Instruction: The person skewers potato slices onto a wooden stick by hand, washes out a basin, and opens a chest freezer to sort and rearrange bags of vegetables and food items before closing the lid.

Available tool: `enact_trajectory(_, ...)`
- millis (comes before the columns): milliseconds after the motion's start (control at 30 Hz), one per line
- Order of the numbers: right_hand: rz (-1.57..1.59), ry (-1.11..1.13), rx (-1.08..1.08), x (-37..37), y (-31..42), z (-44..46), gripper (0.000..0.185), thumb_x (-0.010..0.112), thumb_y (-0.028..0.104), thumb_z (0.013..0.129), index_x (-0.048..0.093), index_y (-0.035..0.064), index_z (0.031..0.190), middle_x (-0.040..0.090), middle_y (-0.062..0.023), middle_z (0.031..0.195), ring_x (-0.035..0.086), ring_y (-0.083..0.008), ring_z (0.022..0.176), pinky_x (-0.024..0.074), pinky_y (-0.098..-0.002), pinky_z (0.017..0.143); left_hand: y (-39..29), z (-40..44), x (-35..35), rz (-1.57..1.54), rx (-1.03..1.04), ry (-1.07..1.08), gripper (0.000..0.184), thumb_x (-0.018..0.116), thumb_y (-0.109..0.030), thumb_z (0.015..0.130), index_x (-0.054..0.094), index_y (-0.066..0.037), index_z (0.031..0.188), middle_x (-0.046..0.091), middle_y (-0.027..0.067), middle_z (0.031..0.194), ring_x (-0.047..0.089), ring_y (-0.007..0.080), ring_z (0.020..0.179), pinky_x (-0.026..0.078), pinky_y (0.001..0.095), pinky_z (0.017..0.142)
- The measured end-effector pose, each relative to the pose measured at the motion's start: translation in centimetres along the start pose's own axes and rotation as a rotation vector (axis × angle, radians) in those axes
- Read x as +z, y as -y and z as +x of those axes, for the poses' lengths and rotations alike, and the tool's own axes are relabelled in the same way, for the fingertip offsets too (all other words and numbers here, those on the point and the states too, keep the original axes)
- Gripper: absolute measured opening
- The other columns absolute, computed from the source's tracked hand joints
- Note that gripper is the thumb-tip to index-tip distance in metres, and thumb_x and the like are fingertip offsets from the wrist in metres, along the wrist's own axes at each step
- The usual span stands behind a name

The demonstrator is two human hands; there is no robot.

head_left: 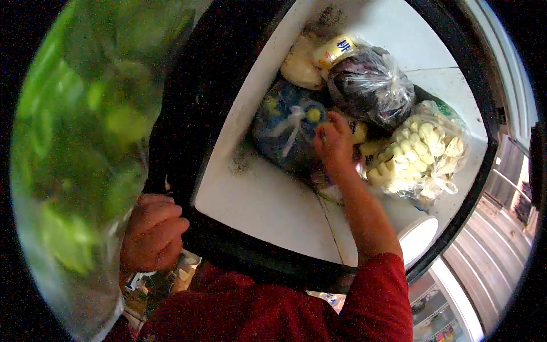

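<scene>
My left hand (152,235) is closed, with its fingers curled at the edge of a clear plastic bag of green vegetables (85,148). The bag is very near the camera, blurred, and covers part of that hand. My right hand (336,142) reaches into a white-lined chest (268,219), its fingers bent together. Whatever lies between them is hidden. Beside those fingers sits a dark blue bag (279,134) with a whitish tied top. Above is a knotted clear bag with dark purple contents (370,85). A clear bag of pale, yellowish pieces (410,154) lies to the right.
The chest has a thick black rim (245,245) around it. A yellow-and-white printed packet (335,51) and a pale bundle (302,65) lie at its far end. A round white lid (419,236) stands near the front right. Corrugated panels (478,251) show outside.
</scene>
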State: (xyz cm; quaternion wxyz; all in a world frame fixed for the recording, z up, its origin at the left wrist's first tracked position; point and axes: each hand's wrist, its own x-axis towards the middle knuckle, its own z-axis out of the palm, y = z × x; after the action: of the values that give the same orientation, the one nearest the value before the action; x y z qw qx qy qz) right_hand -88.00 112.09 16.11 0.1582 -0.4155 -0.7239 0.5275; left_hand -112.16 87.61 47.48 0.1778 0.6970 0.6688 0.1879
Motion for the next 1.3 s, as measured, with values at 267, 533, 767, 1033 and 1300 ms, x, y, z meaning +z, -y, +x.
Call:
enact_trajectory(267, -0.567, 0.078, -0.216, -0.9, 0.9, 1.7, 0.040, 0.065, 0.008, 0.076, 0.055, 0.0056, 0.114, 0.056, -0.0172, 0.110, 0.056, -0.0327, 0.101, 0.0456, -0.0387, 0.087, 0.0, -0.2, 0.2, -0.023, -0.031, 0.033, 0.028, 0.067, 0.000, 0.061, 0.063, -0.003, 0.088, 0.059, 0.0124, 0.091, 0.059, 0.0311, 0.079, 0.051, 0.0415, 0.070)
enact_trajectory(533, -0.382, -0.115, -0.138, 4.2, 0.8, 7.5, 0.040, 0.060, 0.008, 0.080, 0.052, 0.0024, 0.119, 0.057, -0.0187, 0.111, 0.056, -0.0350, 0.102, 0.0450, -0.0394, 0.088, -0.5, -1.0, -0.3, -0.101, -0.154, 0.060, 0.029, 0.070, -0.007, 0.061, 0.063, -0.007, 0.090, 0.059, 0.0102, 0.094, 0.060, 0.0311, 0.084, 0.049, 0.0471, 0.080)
enact_trajectory(767, -0.572, -0.016, 0.253, 6.5, -2.5, 9.0, 0.053, 0.063, 0.025, 0.078, 0.048, 0.0042, 0.125, 0.054, -0.0203, 0.119, 0.053, -0.0378, 0.109, 0.0423, -0.0437, 0.094, -1.7, 1.1, -3.2, 0.256, -0.045, 0.420, 0.035, 0.073, -0.023, 0.067, 0.060, -0.018, 0.099, 0.060, 0.0035, 0.102, 0.061, 0.0255, 0.096, 0.026, 0.0571, 0.105)
enact_trajectory(1033, -0.694, 0.217, 0.399, 5.6, -4.7, 3.9, 0.045, 0.058, 0.016, 0.077, 0.050, 0.0045, 0.120, 0.056, -0.0230, 0.113, 0.054, -0.0405, 0.104, 0.0437, -0.0483, 0.088, -1.6, 0.2, -2.8, 0.100, -0.172, 0.350, 0.029, 0.071, -0.026, 0.071, 0.061, -0.018, 0.097, 0.061, 0.0026, 0.100, 0.062, 0.0244, 0.095, 0.021, 0.0575, 0.107)
enact_trajectory(1300, -0.682, 0.189, 0.276, 7.0, -10.4, 1.4, 0.033, 0.056, 0.008, 0.074, 0.055, 0.0030, 0.107, 0.063, -0.0225, 0.092, 0.060, -0.0424, 0.085, 0.0486, -0.0496, 0.073, -1.9, 0.2, -2.7, 0.109, -0.201, 0.351, 0.024, 0.070, -0.026, 0.073, 0.062, -0.018, 0.095, 0.061, 0.0022, 0.098, 0.063, 0.0230, 0.092, 0.020, 0.0579, 0.108)
